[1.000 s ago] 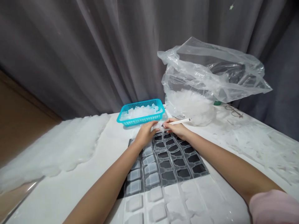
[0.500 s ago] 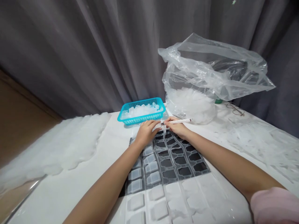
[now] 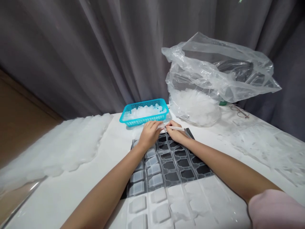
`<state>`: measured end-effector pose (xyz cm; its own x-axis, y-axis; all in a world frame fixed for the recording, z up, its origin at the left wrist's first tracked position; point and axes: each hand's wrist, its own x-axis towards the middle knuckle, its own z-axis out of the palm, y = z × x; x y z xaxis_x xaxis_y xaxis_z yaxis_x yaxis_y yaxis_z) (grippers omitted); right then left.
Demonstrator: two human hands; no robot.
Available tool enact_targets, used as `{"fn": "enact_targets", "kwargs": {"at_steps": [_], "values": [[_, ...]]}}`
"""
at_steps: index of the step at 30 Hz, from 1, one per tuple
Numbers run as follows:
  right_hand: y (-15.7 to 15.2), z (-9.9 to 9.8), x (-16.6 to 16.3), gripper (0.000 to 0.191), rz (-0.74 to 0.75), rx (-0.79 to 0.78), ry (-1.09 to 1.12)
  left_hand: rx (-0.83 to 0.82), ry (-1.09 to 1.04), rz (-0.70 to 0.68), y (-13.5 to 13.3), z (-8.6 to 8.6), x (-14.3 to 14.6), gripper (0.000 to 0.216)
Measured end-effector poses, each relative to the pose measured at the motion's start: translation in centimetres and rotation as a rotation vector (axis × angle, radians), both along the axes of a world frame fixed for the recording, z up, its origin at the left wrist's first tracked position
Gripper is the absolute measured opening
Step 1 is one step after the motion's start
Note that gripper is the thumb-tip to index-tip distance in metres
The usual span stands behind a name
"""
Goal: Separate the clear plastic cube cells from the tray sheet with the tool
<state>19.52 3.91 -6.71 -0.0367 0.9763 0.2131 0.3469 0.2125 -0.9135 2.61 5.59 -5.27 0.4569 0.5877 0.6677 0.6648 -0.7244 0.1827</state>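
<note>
My right hand (image 3: 175,131) grips a slim white pen-like tool (image 3: 178,128), its tip hidden near the fingers. My left hand (image 3: 150,131) pinches a small translucent white piece (image 3: 161,125), close to the tool and almost meeting the right hand. Both hands are above the far end of a clear moulded plastic sheet (image 3: 164,171) with rows of squarish shapes. A black mat (image 3: 169,165) lies under its far part. The left columns show raised pale blocks, while the columns to the right show black through outlined shapes.
A turquoise basket (image 3: 143,122) of translucent pieces stands just beyond my hands. Behind to the right is a big clear bag (image 3: 197,105) of similar pieces. Stacked translucent sheets (image 3: 62,146) lie left, plastic scraps (image 3: 267,143) right. A grey curtain (image 3: 107,57) hangs behind.
The tool's outer end has dropped and moved slightly left with my right hand. A translucent strip hanging between my hands now shows as a piece held up at the left fingertips.
</note>
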Motion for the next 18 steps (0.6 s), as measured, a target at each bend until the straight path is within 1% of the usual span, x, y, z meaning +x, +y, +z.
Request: {"fn": "enact_targets", "kwargs": {"at_steps": [2, 4, 6, 7, 9, 11, 15, 18], "values": [[-0.2, -0.2, -0.4, 0.011, 0.001, -0.012, -0.022, -0.033, -0.227, 0.03, 0.1, 0.6, -0.1, 0.032], [-0.2, -0.5, -0.6, 0.011, 0.02, -0.022, -0.034, -0.072, -0.492, 0.063, 0.2, 1.7, -0.2, 0.035], [-0.1, -0.7, -0.7, 0.011, 0.033, -0.032, -0.037, -0.087, -0.7, 0.047, 0.0, 3.1, -0.3, 0.037], [-0.1, -0.7, -0.7, 0.012, 0.035, -0.037, -0.035, -0.078, -0.75, 0.019, -0.2, 3.9, -0.3, 0.037], [0.0, -0.8, -0.7, 0.012, 0.038, -0.043, -0.025, -0.031, -0.749, -0.049, -0.8, 5.2, -0.3, 0.036], [0.0, -0.8, -0.7, 0.013, 0.049, -0.046, -0.012, 0.029, -0.697, -0.114, -1.5, 6.1, -0.1, 0.035], [-0.2, -0.7, -0.8, 0.016, 0.058, -0.035, 0.016, 0.071, -0.667, -0.22, -2.8, 6.8, 0.4, 0.032], [-0.3, -0.5, -0.8, 0.017, 0.057, -0.006, 0.034, 0.048, -0.671, -0.227, -3.4, 7.1, 0.7, 0.032]]}}
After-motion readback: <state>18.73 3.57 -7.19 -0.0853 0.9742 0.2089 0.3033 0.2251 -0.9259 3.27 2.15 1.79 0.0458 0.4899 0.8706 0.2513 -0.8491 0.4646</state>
